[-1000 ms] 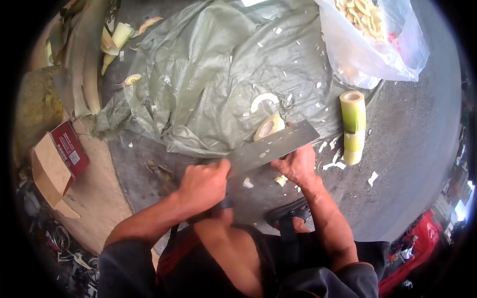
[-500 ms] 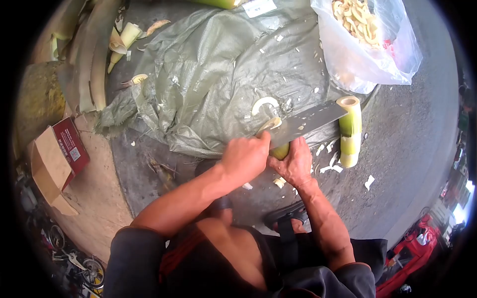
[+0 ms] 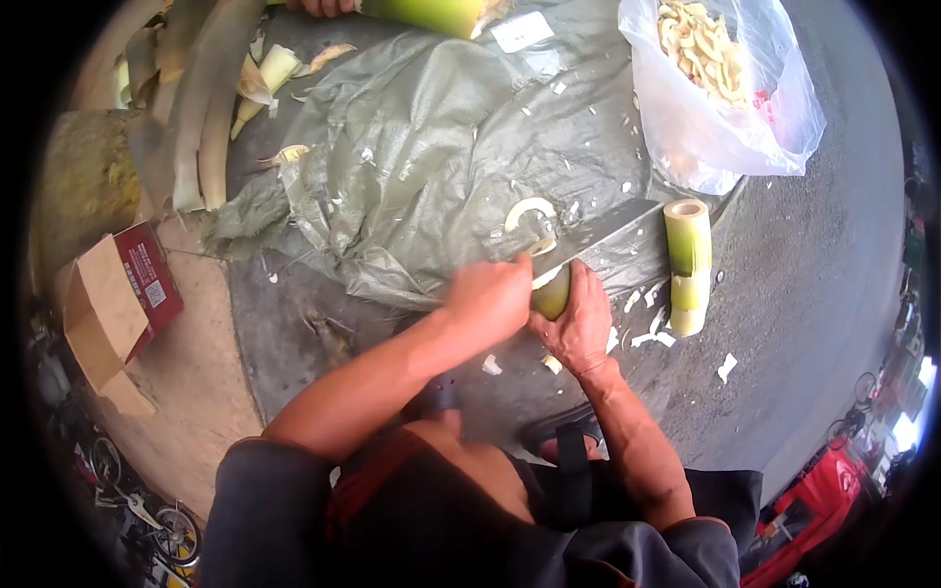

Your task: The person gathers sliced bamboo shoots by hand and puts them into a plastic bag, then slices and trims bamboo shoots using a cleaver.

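Note:
My left hand, somewhat blurred, is closed around the handle end of a wide cleaver, whose dark blade points up and right over the sheet. Against the blade's edge lies a short green piece of bamboo shoot, which my right hand grips from the right side. A pale curled slice stands by the blade, and a curved slice rests on the sheet beyond. To the right, a longer hollow bamboo shoot length lies on the ground near the cleaver's tip.
A crumpled grey-green sheet covers the ground ahead. At upper right stands a plastic bag with many slices. Another person's hand touches a large green stalk at the top. A cardboard box lies left.
The cleaver's blade has tilted and shifted slightly, baring more of the green piece. Another person's hand has come into view at the top, with more of the large stalk showing.

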